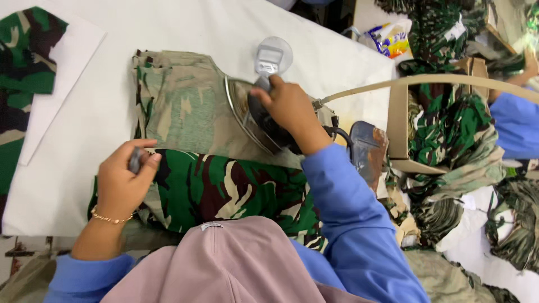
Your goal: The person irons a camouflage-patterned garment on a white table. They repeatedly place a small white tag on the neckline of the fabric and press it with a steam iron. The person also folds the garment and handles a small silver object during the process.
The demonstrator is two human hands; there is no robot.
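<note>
Grip, right: right hand (289,104) wraps closed around the dark handle of a steel-soled electric iron (255,120), fingers curled over the top.
Grip, left: left hand (122,177) is loosely fisted on a small dark grey object (135,160); what it is cannot be told.
Iron: tilted on the pale inside-out part of a camouflage cotton garment (191,112), its shiny curved sole edge showing.
Garment: lies flat on the white padded ironing table (168,28); faded beige-green reverse above, vivid green, brown and cream face nearer the person.
Wrist: thin gold chain bracelet (109,217).
Sleeves: smooth blue fabric on both arms.
Right of table: open cardboard box (400,120) packed with folded camouflage cloth.
Far left: another camouflage piece (25,62) on white paper.
</note>
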